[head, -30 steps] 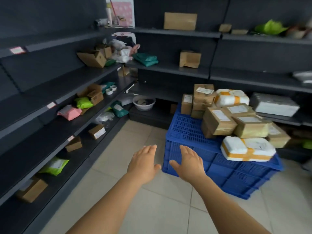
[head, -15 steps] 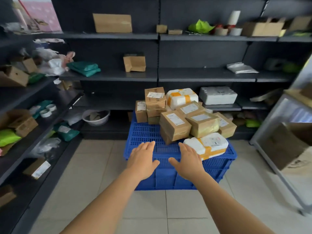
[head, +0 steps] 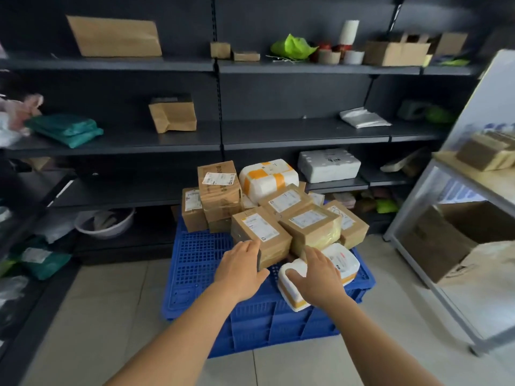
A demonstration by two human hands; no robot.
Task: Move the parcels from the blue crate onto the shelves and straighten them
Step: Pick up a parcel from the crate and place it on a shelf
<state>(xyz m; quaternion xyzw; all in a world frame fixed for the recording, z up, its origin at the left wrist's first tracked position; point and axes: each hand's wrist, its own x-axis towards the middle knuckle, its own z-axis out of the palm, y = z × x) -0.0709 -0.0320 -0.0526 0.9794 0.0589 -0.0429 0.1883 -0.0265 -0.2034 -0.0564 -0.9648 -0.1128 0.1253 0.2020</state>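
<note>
The blue crate (head: 200,263) stands on the tiled floor in front of the dark shelves (head: 278,132). Several parcels are piled on it. My left hand (head: 239,270) lies with spread fingers against the near-left corner of a brown labelled box (head: 260,228) at the front of the pile. My right hand (head: 316,275) rests flat on a white foam parcel with orange tape (head: 347,264) at the crate's near right corner, thumb on its left end. Behind them sit a box with yellowish tape (head: 309,224), a tall brown box (head: 220,185) and another white, orange-taped parcel (head: 264,176).
The back shelves hold a teal bag (head: 64,129), a brown box (head: 172,115) and a white foam box (head: 328,165). A basin (head: 106,224) sits on the bottom shelf. A metal table (head: 473,188) with cartons under it stands at the right. More shelving runs along the left.
The view has swung right and closer to the crate. Both hands have reached forward from above the floor onto the front parcels, the left to the brown box, the right onto the white foam parcel.
</note>
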